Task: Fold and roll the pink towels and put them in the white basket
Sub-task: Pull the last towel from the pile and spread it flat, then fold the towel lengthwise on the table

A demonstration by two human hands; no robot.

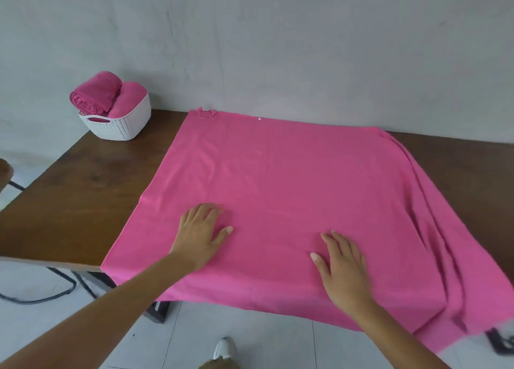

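Pink towel (292, 190) lies spread across the wooden table (78, 196), centre frame. Left hand (200, 233) and right hand (343, 268) press flat on it, fingers straight. White basket (119, 126), upper left, holds two rolled towels (97, 93).

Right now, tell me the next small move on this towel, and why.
Probably slide the right hand outward to smooth the rippled right side of the towel. Both hands lie flat on it, the left hand on smooth cloth, while the right part is creased and hangs off the table, so folding now would likely trap wrinkles.
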